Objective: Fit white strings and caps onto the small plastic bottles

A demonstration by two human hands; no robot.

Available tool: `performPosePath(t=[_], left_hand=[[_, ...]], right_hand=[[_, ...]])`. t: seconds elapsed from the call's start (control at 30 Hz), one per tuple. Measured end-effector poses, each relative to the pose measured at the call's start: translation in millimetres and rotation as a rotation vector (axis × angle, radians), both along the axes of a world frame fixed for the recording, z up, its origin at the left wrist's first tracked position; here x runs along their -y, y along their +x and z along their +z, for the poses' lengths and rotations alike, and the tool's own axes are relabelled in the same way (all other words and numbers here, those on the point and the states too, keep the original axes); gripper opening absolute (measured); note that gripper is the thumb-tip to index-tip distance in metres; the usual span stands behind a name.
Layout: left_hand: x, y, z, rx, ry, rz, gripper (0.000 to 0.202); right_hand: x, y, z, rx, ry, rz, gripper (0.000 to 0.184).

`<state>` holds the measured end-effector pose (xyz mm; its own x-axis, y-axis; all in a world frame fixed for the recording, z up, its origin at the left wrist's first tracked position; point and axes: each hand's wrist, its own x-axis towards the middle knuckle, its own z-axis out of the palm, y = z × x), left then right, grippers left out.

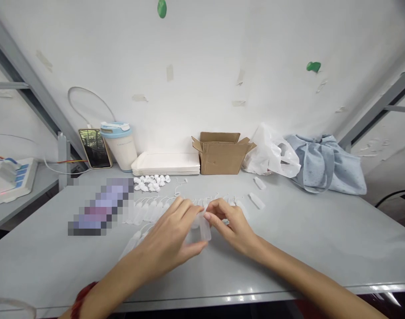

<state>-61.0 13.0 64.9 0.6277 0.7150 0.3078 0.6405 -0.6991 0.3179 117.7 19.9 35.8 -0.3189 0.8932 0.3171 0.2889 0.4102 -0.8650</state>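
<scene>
Grey table (322,248): we are pinching small clear piece (202,228), left hand (169,241) and right hand (234,226) fingers closed on it; slick plastic possibly slipping, scattering nearby row of clear pieces (149,210).

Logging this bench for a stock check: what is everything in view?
table: one, grey, spans frame
clear tubes: a row, transparent, mid-table
caps: pile, white, behind the row
trays: one stack, white, by the wall
cardboard box: one, brown, right of trays
cup: one, white, blue lid, left of trays
phone: one, dark, beside cup
plastic bag: one, white, right of box
cloth bag: one, pale blue, far right
power strip: one, white, far left
held tube: one, clear, between both hands
left hand, right hand: two, bare, mid-table
</scene>
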Motion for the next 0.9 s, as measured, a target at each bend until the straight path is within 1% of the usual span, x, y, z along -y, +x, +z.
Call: performPosePath(t=[0.13, 0.23, 0.3, 0.43, 0.57, 0.77, 0.9], left_hand=[[21, -30, -7.3, -0.01, -0.183, 0.024, 0.044], [32, -50, -15.8, -0.029, -0.302, 0.015, 0.048], [34, -56, -20.1, -0.04, -0.344, 0.016, 0.048], [31, -57, -24.4, -0.047, -0.38, 0.05, 0.044], [24, -57, -27.3, -0.056, -0.371, 0.072, 0.042], [19, -65, -31.6, -0.081, -0.379, 0.067, 0.043], [18, -68, -30.8, -0.108, -0.381, 0.055, 0.046]], right_hand=[[5, 1, 2.9, 0.106, 0.098, 0.074, 0.019], [5, 0, 1.8, 0.142, 0.129, 0.07, 0.019], [4, -1, 0.2, 0.157, 0.14, 0.054, 0.018], [2, -1, -0.7, 0.162, 0.132, 0.011, 0.017], [1, 0, 1.0, 0.165, 0.132, -0.022, 0.016], [0, 3, 1.6, 0.17, 0.181, -0.048, 0.016], [-2, 5, 2.7, 0.166, 0.188, -0.07, 0.016]])
